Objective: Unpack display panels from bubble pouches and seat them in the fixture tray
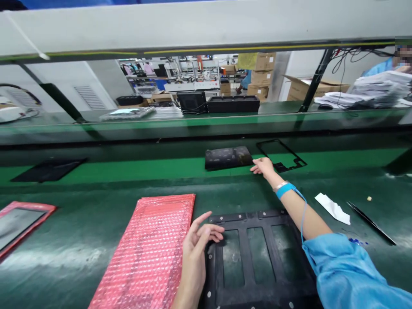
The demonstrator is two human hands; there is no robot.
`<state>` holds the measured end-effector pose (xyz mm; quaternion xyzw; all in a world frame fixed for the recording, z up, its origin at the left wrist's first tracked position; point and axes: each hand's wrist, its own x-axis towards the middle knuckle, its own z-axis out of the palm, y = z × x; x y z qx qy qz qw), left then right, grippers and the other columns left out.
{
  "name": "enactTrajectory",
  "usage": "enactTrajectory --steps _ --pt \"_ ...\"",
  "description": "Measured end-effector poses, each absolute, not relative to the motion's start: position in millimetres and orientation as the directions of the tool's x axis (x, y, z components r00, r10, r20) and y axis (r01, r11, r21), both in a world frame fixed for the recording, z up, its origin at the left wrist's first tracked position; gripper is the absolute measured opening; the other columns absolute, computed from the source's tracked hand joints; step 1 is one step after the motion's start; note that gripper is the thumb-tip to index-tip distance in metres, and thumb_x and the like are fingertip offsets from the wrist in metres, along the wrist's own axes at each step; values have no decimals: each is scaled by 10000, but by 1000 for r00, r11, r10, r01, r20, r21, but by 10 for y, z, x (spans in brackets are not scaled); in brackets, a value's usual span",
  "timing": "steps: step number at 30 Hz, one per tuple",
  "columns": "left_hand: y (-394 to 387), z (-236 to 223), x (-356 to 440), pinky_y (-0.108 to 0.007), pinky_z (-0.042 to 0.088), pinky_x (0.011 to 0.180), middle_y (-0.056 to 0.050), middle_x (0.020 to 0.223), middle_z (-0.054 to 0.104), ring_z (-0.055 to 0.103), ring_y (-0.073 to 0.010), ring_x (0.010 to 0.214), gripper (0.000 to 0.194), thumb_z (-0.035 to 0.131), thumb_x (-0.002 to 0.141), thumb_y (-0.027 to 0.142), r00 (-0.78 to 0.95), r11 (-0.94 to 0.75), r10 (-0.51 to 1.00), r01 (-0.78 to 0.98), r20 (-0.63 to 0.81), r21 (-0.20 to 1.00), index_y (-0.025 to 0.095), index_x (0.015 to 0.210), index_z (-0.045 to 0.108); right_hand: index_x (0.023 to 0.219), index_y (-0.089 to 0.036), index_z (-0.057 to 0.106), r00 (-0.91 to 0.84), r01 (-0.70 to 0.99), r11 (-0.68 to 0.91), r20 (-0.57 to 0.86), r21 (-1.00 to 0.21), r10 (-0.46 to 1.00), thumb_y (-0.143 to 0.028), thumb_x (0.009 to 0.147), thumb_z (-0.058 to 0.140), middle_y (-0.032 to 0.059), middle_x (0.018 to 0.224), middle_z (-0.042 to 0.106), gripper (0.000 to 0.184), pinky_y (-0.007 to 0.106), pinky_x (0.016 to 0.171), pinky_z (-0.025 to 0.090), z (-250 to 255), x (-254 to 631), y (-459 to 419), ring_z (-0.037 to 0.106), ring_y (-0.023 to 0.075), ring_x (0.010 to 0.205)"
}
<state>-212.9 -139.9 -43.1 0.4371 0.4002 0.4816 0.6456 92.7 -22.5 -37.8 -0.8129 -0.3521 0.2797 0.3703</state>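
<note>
My left hand (201, 246) hovers over the left edge of a black frame-like fixture (244, 253) with crossbars and small round metal studs. Its fingers are apart and loosely curved, with nothing in them. Reaching forward, my right hand (264, 166) has its fingertips at the right end of a dark flat rectangular panel (228, 157); whether they touch it I cannot tell. Those fingers are partly stretched out and not closed round anything. Just behind and right of that hand lies a thin black frame (291, 151). A blue wrist strap (285, 189) circles my right wrist.
Pink bubble-wrap bags (151, 249) lie left of the fixture. Farther left are a wrapped panel (19, 221) and a black sheet (49, 169). Tweezers (371, 223) and a white paper strip (332, 208) lie to the right. A shelf (193, 118) crosses behind.
</note>
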Motion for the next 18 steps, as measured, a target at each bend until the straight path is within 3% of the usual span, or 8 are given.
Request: enactTrajectory --steps 4,9,14,18 --pt "-1455 -418 -2103 -307 479 690 -61 711 723 611 -172 623 446 742 827 461 287 169 953 -220 -102 961 132 1117 659 1320 -179 585 707 575 -613 -48 -542 706 -399 956 634 120 1352 582 429 486 969 537 -427 1323 -448 605 253 1165" --pt "-1451 -440 -2104 -297 471 687 -50 711 715 610 -168 630 367 713 853 463 293 119 954 -166 -66 979 147 1038 687 1296 -171 598 689 673 -659 -41 -336 724 -396 953 640 113 1317 603 413 483 957 543 -394 1519 -549 616 249 1147" --pt "-1468 -405 -2112 -330 513 752 -70 790 738 660 -204 715 311 687 859 422 210 -58 976 -23 62 998 167 1036 696 1276 -179 620 594 731 -567 -57 -380 803 -345 942 653 98 1217 673 375 455 943 556 -150 1548 -654 660 229 1078" --pt "-1449 -370 -2191 -379 519 903 -109 1057 754 694 -247 968 263 629 875 343 14 -285 957 212 289 935 200 1086 691 1245 -223 667 389 802 -349 -20 -486 921 -223 834 678 52 1097 759 411 322 909 567 -73 1424 -1169 710 206 1046"
